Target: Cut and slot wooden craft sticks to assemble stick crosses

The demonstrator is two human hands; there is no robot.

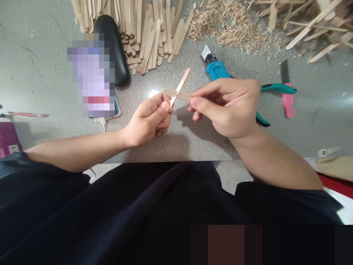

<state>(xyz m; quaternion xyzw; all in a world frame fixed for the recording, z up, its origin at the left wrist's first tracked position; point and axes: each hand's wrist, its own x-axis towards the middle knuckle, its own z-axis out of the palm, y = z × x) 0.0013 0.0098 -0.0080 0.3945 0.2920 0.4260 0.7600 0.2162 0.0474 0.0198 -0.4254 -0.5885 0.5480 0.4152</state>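
My left hand [151, 117] pinches the lower end of a wooden craft stick [184, 79] between thumb and fingers, and this stick slants up to the right. In my right hand [228, 105] is a second craft stick [182, 96], its end gripped between thumb and forefinger. The two sticks cross near their middles, and the second one's rounded tip reaches over to my left fingers. Whether they are slotted together at the crossing I cannot tell. Both hands are held above the grey table [171, 151]. Just beyond my right hand lies a blue utility knife [216, 70].
Piled craft sticks [150, 35] lie at the back, beside wood shavings [228, 24]. More loose sticks [317, 27] are heaped back right. A black case [111, 51] and a blurred phone [92, 81] with a cable are on the left. A pink-handled knife [288, 99] lies right.
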